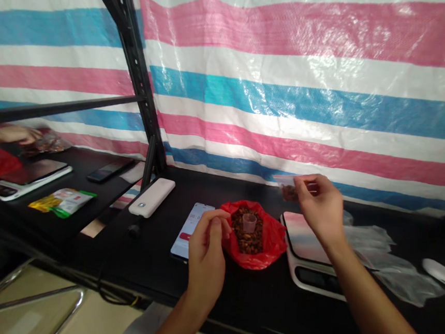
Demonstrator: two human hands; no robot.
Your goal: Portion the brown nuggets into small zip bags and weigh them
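Note:
My right hand (pixel 320 204) pinches a small clear zip bag (pixel 289 192) with brown bits inside, held in the air above the far edge of a white digital scale (pixel 298 236). Left of the scale sits an opened red plastic bag (pixel 272 246) filled with brown, nut-like pieces (pixel 247 242). A small clear plastic cup (pixel 249 222) rests on those pieces. My left hand (pixel 209 249) is at the red bag's left rim, fingers curled and closed. Whether it grips anything is hidden. Just behind it lies a phone (pixel 190 226) with a lit screen.
Flat clear plastic bags (pixel 400 271) lie right of the scale, near a white object (pixel 442 274). A white power bank (pixel 152 197) lies beside the black metal post (pixel 137 71). At the left table, another person's hand (pixel 17 133) reaches over a second scale (pixel 30 184).

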